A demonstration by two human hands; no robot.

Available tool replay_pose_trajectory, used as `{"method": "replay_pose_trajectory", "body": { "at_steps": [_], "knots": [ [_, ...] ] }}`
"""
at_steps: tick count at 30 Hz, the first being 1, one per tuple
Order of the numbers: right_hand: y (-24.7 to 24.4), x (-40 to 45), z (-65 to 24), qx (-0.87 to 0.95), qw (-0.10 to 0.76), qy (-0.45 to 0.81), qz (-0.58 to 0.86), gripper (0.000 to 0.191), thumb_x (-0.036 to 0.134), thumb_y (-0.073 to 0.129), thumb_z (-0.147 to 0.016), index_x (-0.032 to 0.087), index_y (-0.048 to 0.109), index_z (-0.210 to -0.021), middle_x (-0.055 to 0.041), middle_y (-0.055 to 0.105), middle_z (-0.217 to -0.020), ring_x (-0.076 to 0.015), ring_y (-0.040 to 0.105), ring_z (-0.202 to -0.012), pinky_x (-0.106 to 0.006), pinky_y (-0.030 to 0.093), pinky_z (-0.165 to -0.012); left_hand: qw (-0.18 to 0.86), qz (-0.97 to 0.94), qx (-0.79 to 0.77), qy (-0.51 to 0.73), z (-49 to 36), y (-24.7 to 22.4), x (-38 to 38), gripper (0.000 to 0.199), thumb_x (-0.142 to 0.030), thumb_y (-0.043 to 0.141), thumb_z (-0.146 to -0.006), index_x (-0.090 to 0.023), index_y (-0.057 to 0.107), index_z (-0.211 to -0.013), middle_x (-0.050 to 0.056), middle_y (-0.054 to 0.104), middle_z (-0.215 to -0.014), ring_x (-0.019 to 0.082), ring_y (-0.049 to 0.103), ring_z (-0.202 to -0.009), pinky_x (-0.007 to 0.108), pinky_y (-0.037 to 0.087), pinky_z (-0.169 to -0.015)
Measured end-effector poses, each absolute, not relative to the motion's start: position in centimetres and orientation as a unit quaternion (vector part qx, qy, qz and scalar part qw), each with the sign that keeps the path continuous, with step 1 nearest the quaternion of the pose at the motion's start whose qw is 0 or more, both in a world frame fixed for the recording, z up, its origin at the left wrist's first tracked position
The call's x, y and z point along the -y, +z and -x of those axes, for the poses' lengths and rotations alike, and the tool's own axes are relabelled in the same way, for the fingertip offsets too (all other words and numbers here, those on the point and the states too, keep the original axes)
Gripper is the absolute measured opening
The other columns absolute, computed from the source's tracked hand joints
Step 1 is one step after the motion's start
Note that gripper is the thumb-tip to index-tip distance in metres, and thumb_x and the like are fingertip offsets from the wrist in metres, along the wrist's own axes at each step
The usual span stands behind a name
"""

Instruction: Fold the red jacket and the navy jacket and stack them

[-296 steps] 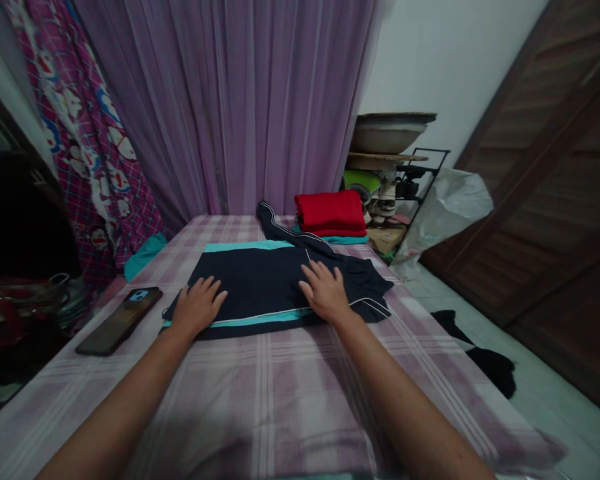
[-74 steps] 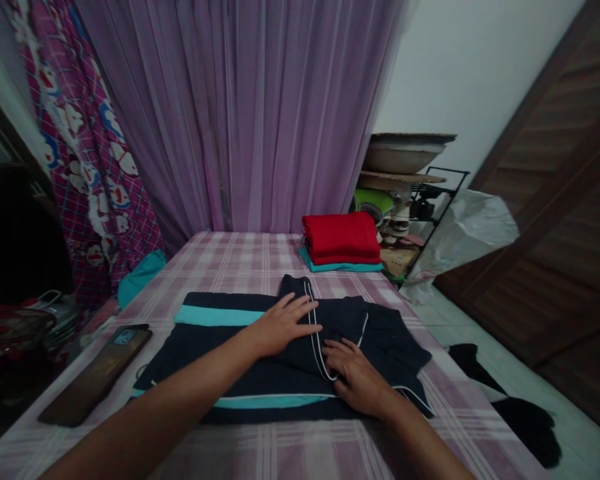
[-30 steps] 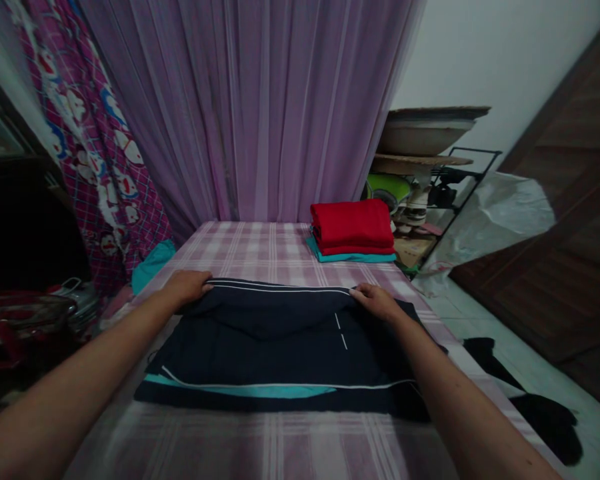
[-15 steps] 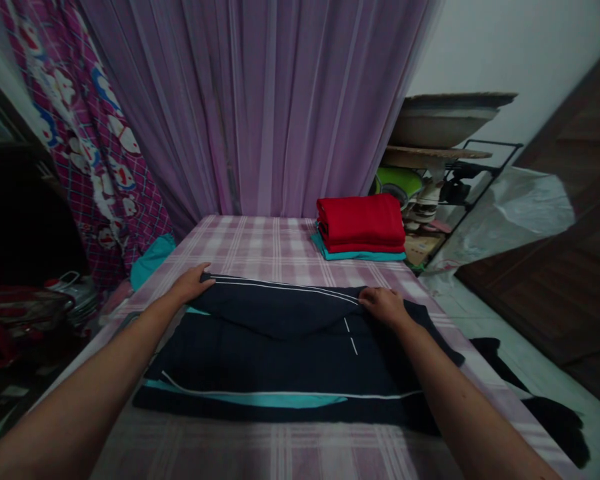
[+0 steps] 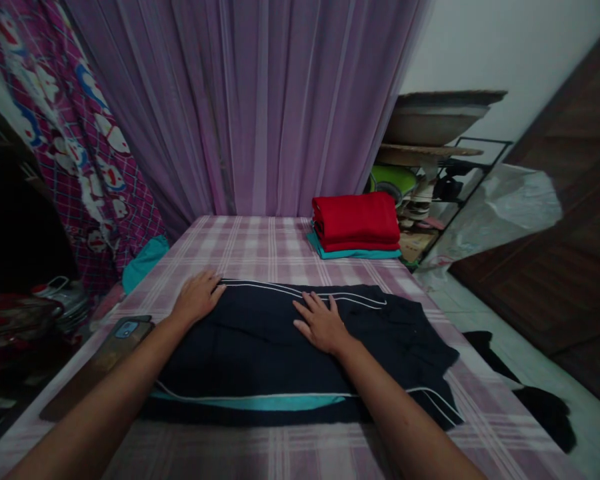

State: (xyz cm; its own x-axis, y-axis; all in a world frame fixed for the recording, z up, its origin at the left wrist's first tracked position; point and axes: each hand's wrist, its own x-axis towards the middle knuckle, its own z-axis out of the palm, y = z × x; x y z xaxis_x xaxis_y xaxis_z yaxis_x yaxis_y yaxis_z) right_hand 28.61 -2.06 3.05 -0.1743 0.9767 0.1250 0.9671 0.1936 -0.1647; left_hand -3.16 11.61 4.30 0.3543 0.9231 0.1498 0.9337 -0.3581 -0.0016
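Observation:
A dark navy garment [image 5: 270, 347] with white piping lies spread in folded layers across the checked cloth [image 5: 260, 247]. A strip of teal fabric [image 5: 260, 403] shows between its layers at the near side. My left hand [image 5: 199, 297] rests at the garment's far left corner, its fingers stretched out and pointing along the edge. Flat on the upper middle of the garment, my right hand [image 5: 323, 325] has its fingers spread. Neither hand grips anything.
A folded red cloth [image 5: 355, 220] sits on a folded teal one [image 5: 360, 254] at the far right. Partly behind my left forearm lies a phone [image 5: 125, 333]. A purple curtain [image 5: 250, 107] hangs behind; a rack with basins [image 5: 435, 120] stands right.
My right hand has let go of the white-piped edge and moved left and nearer, onto the cloth. My left fingers have flattened. The raised upper layer now lies down, and the phone shows.

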Motion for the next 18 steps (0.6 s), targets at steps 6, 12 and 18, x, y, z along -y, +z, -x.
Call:
{"method": "replay_pose_trajectory", "body": {
  "at_steps": [6,12,18],
  "knots": [
    [2.4,3.3,-30.1,0.785,0.047,0.091,0.611,0.055,0.053,0.033,-0.098,0.03,0.039,-0.148,-0.0088,0.029,-0.158,-0.0282,0.022,-0.146,-0.058,0.014,-0.116,0.014,0.808,0.588,0.021,2.2,2.8,-9.4,0.065,-0.054,0.031,-0.092,-0.024,0.034,-0.15,0.009,0.027,-0.16,0.031,0.02,-0.147,0.06,0.029,-0.109],
    [3.0,2.5,-34.1,0.717,0.067,0.021,0.694,0.053,0.045,0.029,-0.1,0.022,0.044,-0.145,-0.0118,0.043,-0.15,-0.0269,0.034,-0.141,-0.056,0.018,-0.115,-0.044,0.814,0.579,0.02,2.6,3.9,-11.2,0.063,-0.058,0.032,-0.089,-0.026,0.048,-0.141,0.01,0.046,-0.149,0.031,0.036,-0.139,0.055,0.037,-0.105],
    [3.6,2.2,-42.8,0.636,0.013,-0.024,0.771,0.05,0.05,0.042,-0.095,0.024,0.053,-0.136,-0.0149,0.052,-0.142,-0.0315,0.047,-0.13,-0.054,0.037,-0.102,-0.038,0.831,0.551,0.059,3.4,5.8,-15.6,0.049,-0.051,0.044,-0.083,-0.029,0.064,-0.122,0.009,0.062,-0.133,0.035,0.053,-0.123,0.052,0.041,-0.099]
  ]
}}
